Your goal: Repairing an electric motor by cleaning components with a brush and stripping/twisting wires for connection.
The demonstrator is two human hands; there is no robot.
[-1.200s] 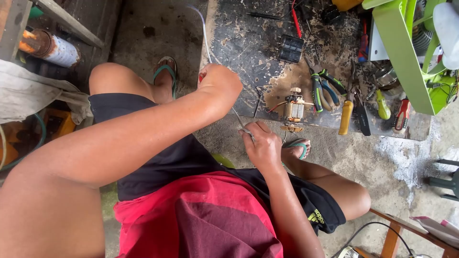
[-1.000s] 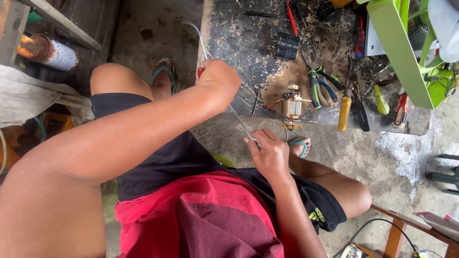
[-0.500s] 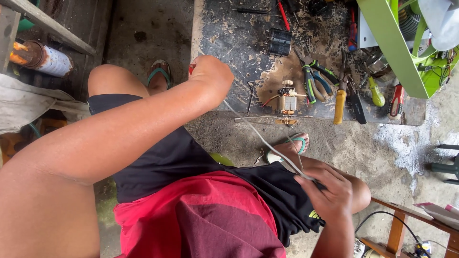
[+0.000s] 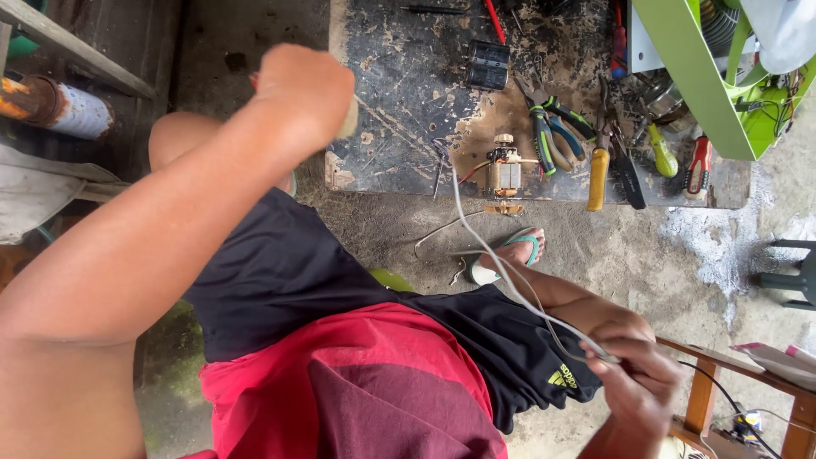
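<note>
The left hand is raised at the far left, clenched into a fist around something small; what it grips is mostly hidden, only a pale end showing past the knuckles, so I cannot tell what it is. Beyond that fist lies the scarred dark work board, and further right on it sits the small motor armature, with copper windings and red leads, resting flat. From the armature a thin pale wire runs back toward the person, down past the sandalled foot, and ends in the right hand, low by the knee, whose fingers pinch it closed. The wire looks drawn nearly taut between armature and pinch. I judge this to be the pulling-out stretch of unwinding or threading the wire; the next move would call for a steady pull without kinking it. Right of the armature lie green-handled pliers and a yellow-handled tool.
</note>
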